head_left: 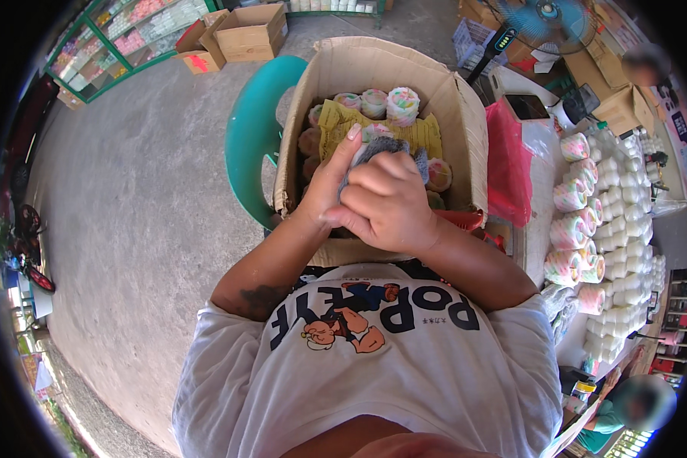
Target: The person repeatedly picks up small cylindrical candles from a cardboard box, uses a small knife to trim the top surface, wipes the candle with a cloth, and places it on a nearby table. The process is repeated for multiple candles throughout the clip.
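Observation:
Over an open cardboard box (466,145), my two hands are pressed together around a grey cloth (387,145). My right hand (389,198) lies on top with its fingers curled over the cloth. My left hand (330,182) is wrapped around from the left side, its thumb pointing up along a whitish part; what it grips is mostly hidden by the right hand and the cloth. Below them in the box lies crumpled yellow paper (340,126). Around the paper are several pastel-swirled round pieces (403,105) in white, pink and green.
A teal plastic chair (244,130) stands behind the box's left side. To the right, a table bears stacked swirled pieces (569,233), white spool-shaped stacks (626,244), a phone (527,107) and a pink plastic bag (507,168). A fan (546,19) and another person (607,424) are farther right.

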`<move>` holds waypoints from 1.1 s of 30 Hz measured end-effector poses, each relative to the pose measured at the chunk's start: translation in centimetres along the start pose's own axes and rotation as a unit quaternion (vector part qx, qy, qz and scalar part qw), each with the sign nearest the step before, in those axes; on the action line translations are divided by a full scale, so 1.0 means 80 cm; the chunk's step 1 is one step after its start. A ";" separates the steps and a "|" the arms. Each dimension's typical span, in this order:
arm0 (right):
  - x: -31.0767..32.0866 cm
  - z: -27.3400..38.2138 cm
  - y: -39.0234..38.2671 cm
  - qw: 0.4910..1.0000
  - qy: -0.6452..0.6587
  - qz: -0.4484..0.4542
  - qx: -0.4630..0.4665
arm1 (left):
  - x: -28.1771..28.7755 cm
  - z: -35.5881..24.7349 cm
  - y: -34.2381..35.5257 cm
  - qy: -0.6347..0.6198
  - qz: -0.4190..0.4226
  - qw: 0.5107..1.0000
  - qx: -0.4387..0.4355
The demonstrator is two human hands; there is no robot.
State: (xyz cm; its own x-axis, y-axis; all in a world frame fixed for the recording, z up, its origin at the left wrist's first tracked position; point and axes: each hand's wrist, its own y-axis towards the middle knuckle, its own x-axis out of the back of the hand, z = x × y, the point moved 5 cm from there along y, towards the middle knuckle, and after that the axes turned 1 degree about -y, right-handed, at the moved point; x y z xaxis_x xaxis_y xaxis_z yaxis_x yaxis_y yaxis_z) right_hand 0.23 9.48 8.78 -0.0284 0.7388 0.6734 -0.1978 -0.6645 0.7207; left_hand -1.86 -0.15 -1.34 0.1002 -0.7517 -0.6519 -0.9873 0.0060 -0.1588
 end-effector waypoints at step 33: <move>0.001 -0.017 -0.009 0.998 0.041 -0.031 0.047 | -0.014 -0.012 -0.017 -0.118 -0.002 0.992 0.033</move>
State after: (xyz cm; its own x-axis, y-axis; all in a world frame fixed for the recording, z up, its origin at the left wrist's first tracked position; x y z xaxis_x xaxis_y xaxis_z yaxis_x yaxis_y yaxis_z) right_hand -0.94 10.18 8.08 -0.1000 0.7835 0.6132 -0.1088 -0.6212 0.7760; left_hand -0.77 0.05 0.36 0.1370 -0.5763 -0.8057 -0.9775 0.0528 -0.2040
